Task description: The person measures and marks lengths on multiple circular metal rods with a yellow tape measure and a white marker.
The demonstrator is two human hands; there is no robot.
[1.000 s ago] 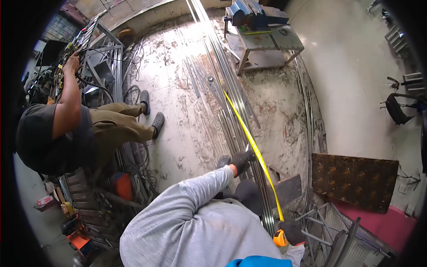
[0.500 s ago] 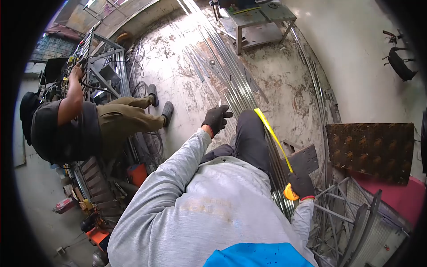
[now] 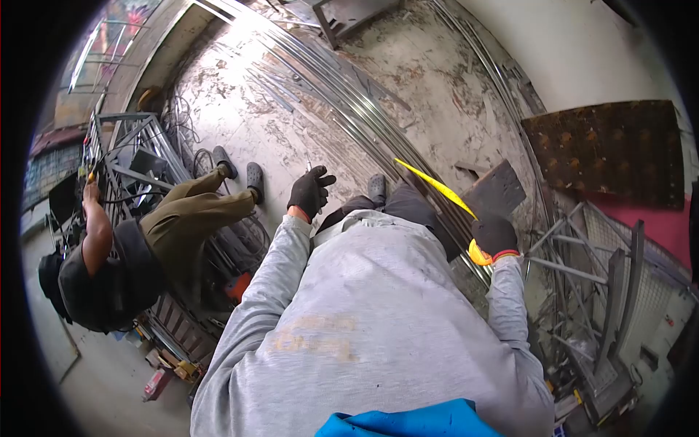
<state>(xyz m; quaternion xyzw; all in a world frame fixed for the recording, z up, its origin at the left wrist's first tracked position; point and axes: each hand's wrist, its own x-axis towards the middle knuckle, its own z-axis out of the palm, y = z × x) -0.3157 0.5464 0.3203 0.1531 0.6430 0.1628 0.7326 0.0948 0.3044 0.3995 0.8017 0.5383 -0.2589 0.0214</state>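
Tape measure [image 3: 478, 253] was in the right hand [image 3: 495, 237], out over the right side of the lap. Case yellow-orange, mostly covered by the glove, only the inner edge showing. Blade [image 3: 440, 188] bright yellow, part extended, running up and left from the hand with a slight bow. Looked widest mid-run, tapering to a narrow far end. Markings too small to read. Couldn't tell if the far end touched the metal bars [image 3: 349, 109] under it.

Right hand was closed around the case, black glove, red edge at the wrist. Left hand [image 3: 309, 193], also black-gloved, was well apart from it, fingers curled on a pale stick [image 3: 308, 166] with the tip poking up; rest of it hidden.

Bars were long, shiny, in a loose bundle running diagonally across the stained floor [image 3: 422, 80]. Dark board [image 3: 496, 191] lay just beyond the right hand, rusty brown panel [image 3: 608, 153] farther right. Off to the left stood another person [image 3: 109, 269], arm out toward a metal rack.
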